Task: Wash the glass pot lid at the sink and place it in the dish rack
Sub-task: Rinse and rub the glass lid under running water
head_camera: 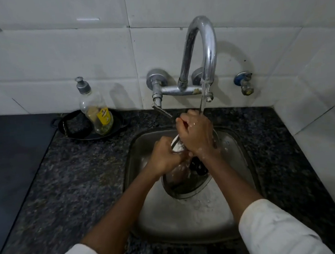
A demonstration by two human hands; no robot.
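Two hands work over one sink. The right hand (195, 133) is curled closed around the upper edge of the one glass lid (187, 181), under the stream from the tap (201, 52). The left hand (164, 156), at about 8 o'clock from the right, is closed on the lid's left rim. The lid stands tilted inside the steel sink (240, 148), its lower edge near the sink's middle and its black knob (198, 165) showing between the wrists.

Out at 10 o'clock, on the dark speckled counter (77, 181), one black pan (74, 128) holds one clear soap bottle (95, 109) with a yellow label; its writing is too small to read. At 2 o'clock one small valve (245, 82) with a blue collar juts from the white tiles.
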